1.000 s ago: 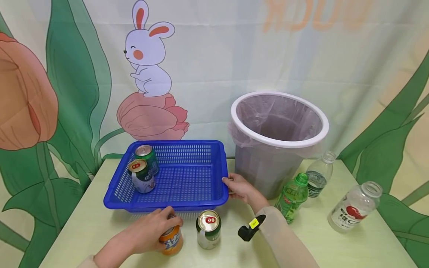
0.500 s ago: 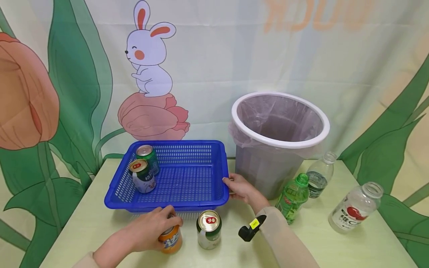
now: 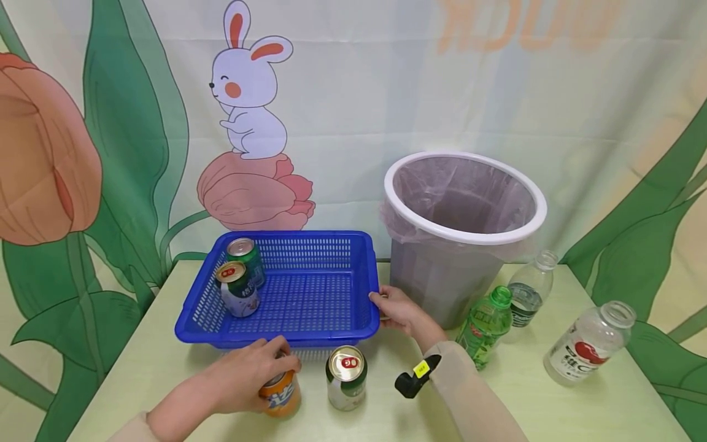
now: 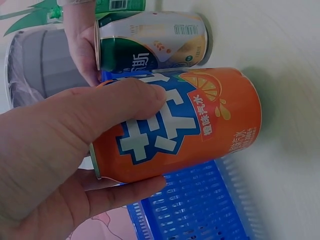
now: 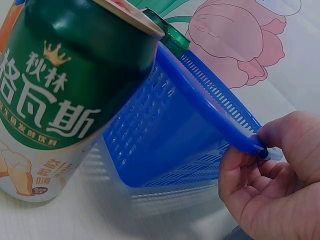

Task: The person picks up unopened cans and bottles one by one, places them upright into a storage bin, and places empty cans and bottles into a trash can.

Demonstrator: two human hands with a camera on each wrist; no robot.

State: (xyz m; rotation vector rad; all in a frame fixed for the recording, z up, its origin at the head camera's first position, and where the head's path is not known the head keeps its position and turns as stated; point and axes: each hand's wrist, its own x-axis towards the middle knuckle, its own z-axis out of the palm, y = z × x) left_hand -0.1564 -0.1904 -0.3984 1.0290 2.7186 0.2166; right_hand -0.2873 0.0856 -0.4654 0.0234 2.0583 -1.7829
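Cans in the basket: a silver-topped can (image 3: pixel 252 265) and a gold-topped can (image 3: pixel 240 301), in the left part of the blue basket (image 3: pixel 312 301), beyond the left hand (image 3: pixel 250 376).
Left hand: grasping the orange can (image 3: pixel 283 400), before the basket; whether the can's base touches the tabletop (image 3: pixel 386 423), I cannot tell.
Lone can (image 3: pixel 347 390): outside the basket, just right of the left hand.
Right hand (image 3: pixel 399 310): pinching the basket's right rim.
Bottles: a green bottle (image 3: pixel 486 328), a clear bottle (image 3: pixel 527 299) and a red-labelled bottle (image 3: pixel 584 355), all right of the right hand.
Progress: seemingly partway; two cans are in, two cans and three bottles out.
Can count: four; one orange, one silver-topped green, two gold-topped green-and-white.
Basket count: one.
Bin count: one bin (image 3: pixel 436 279), beyond the right hand and to its right; its bottom is hard to make out.
Bottle count: three; one green, two clear.
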